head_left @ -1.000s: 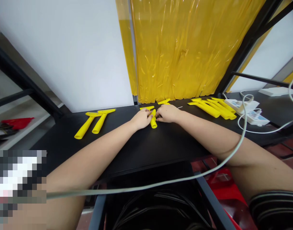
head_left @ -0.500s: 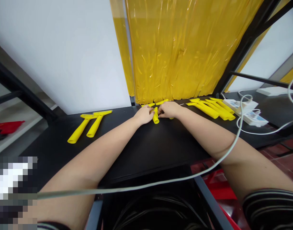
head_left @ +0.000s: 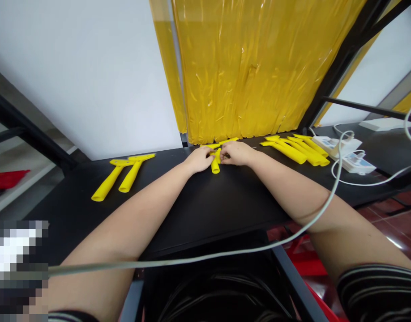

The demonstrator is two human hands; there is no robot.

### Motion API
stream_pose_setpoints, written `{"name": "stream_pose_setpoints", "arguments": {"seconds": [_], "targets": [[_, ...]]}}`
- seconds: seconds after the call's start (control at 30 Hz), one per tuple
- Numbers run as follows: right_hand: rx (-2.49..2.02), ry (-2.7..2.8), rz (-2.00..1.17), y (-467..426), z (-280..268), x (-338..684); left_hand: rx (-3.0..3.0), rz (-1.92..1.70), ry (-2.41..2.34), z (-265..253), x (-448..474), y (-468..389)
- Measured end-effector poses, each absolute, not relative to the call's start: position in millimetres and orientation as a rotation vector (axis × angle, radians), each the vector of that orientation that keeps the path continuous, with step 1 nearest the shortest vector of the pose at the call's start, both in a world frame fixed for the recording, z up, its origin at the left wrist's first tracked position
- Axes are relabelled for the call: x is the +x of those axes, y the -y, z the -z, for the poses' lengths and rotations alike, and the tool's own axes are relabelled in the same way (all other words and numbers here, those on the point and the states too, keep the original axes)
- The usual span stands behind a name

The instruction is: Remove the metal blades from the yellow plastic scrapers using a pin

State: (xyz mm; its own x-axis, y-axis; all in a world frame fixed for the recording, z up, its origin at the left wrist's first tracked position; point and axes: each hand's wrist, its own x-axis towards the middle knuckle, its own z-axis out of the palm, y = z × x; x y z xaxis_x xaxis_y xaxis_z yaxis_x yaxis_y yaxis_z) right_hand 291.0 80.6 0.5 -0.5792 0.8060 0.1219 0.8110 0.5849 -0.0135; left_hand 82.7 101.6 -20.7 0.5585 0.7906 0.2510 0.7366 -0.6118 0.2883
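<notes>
A yellow plastic handle with a hollow round tube end point(head_left: 215, 168) stands out between my two hands, its open end towards me. My left hand point(head_left: 199, 159) is closed on its left side, thumb and fingertips pinching near its upper part. From the right, my right hand point(head_left: 238, 153) has its fingers curled against the same handle. The fingers hide much of its upper part. Right behind the hands, yellow crosspieces point(head_left: 228, 141) of similar handles show on the black table point(head_left: 222, 201).
Two more yellow handles point(head_left: 106, 184) lie at the left, and several point(head_left: 293, 152) at the right. White power strips point(head_left: 358, 163) stand beyond those. A pale cable point(head_left: 205, 257) crosses in front of my arms. Yellow plastic curtain point(head_left: 246, 89) hangs behind the table.
The handle between my hands leans a little more, its tube end shifted slightly left. A yellow tip that showed under my right hand is now hidden. The view has shifted slightly.
</notes>
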Motion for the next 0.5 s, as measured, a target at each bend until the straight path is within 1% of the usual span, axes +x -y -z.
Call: {"name": "stream_pose_setpoints", "arguments": {"seconds": [0.1,0.17,0.27,0.33,0.4,0.5], "targets": [[-1.436,2.642,0.111,-79.2,-1.7,292.5,2.625,-0.566,-1.298,18.8,79.1,-100.0],[-1.491,2.573,0.083,-77.3,-7.3,295.4,2.661,-0.547,-1.302,15.8,72.3,-97.6],[-1.505,2.374,-0.141,-61.4,-23.0,300.4,2.756,-0.471,-1.376,8.9,50.2,-91.3],[-1.35,2.237,-0.386,-31.2,-34.3,301.1,2.777,-0.402,-1.505,3.5,27.0,-85.5],[-1.004,2.236,-0.647,19.4,-43.1,298.5,2.766,-0.304,-1.684,-1.7,-0.7,-78.8],[-0.54,2.236,-0.883,115.7,-54.9,290.8,2.699,-0.156,-1.941,-8.6,-43.1,-68.5]]}}
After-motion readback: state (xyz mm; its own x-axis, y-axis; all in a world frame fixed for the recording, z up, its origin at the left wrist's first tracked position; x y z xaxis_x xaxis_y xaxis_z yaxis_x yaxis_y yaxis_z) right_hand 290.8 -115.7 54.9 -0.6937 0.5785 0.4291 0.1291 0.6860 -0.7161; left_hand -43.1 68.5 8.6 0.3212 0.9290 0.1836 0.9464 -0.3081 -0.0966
